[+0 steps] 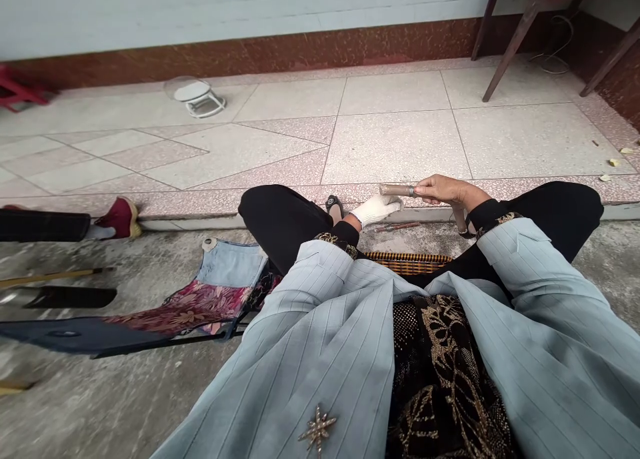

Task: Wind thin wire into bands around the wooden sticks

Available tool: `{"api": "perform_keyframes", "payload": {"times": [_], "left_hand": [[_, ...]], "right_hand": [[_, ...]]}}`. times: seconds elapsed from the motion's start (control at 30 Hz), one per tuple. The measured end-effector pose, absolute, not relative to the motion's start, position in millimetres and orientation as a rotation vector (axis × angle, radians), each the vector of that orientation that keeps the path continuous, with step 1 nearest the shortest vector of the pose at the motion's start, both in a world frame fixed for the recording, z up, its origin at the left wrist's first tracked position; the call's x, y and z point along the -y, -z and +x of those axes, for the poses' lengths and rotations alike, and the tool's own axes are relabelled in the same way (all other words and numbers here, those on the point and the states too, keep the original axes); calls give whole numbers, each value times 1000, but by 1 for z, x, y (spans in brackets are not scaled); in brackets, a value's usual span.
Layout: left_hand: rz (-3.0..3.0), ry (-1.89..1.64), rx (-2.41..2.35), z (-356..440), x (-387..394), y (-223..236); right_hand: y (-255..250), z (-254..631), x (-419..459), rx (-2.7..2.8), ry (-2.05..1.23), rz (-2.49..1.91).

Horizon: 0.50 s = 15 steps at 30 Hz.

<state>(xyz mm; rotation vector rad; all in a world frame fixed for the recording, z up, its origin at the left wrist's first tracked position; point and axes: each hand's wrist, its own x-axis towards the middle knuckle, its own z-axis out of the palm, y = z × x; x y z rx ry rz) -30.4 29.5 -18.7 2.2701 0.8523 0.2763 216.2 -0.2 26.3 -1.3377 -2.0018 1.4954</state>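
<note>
My right hand (447,190) is bare and closed round a brown stick-like handle with a metal ring (397,191), held level above the step edge. My left hand (376,209) wears a white knit glove; its fingers reach toward the near end of that handle, and what they grip is not visible. Both hands are out past my knees, which are in black trousers. A thin reddish stick (397,227) lies on the concrete just below the hands. A woven mat (410,261) shows between my legs.
A tiled floor (390,139) rises one step beyond the concrete. Patchwork cloth (210,292) and a dark blade (65,297) lie at my left. Another person's leg with a red shoe (120,217) rests at far left. A white stand (199,97) and wooden table legs (510,45) stand farther back.
</note>
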Motion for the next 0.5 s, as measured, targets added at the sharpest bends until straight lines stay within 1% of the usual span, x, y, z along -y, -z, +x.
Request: {"api": "perform_keyframes", "payload": {"times": [0.1, 0.17, 0.23, 0.3, 0.33, 0.37, 0.4, 0.47, 0.5], "left_hand": [[2165, -183, -790, -31, -29, 19], [2109, -206, -796, -31, -29, 19], [2194, -234, -817, -32, -31, 20], [2334, -215, -816, -32, -33, 19], [2374, -194, -811, -31, -33, 17], [2380, -176, -804, -30, -32, 16], [2348, -173, -795, -29, -30, 14], [2189, -176, -746, -26, -24, 11], [2083, -182, -714, -25, -22, 10]], "right_hand": [[-32, 217, 2, 1970, -1508, -1349], [-35, 218, 3, 2018, -1616, -1276], [-36, 221, 3, 2146, -1760, -1218], [-33, 223, 1, 2305, -1855, -1288], [-32, 223, -1, 2379, -1840, -1402], [-30, 223, -2, 2442, -1762, -1569], [-29, 222, -3, 2477, -1605, -1765], [-27, 218, -6, 2431, -1144, -2088], [-26, 215, -7, 2363, -922, -2157]]}}
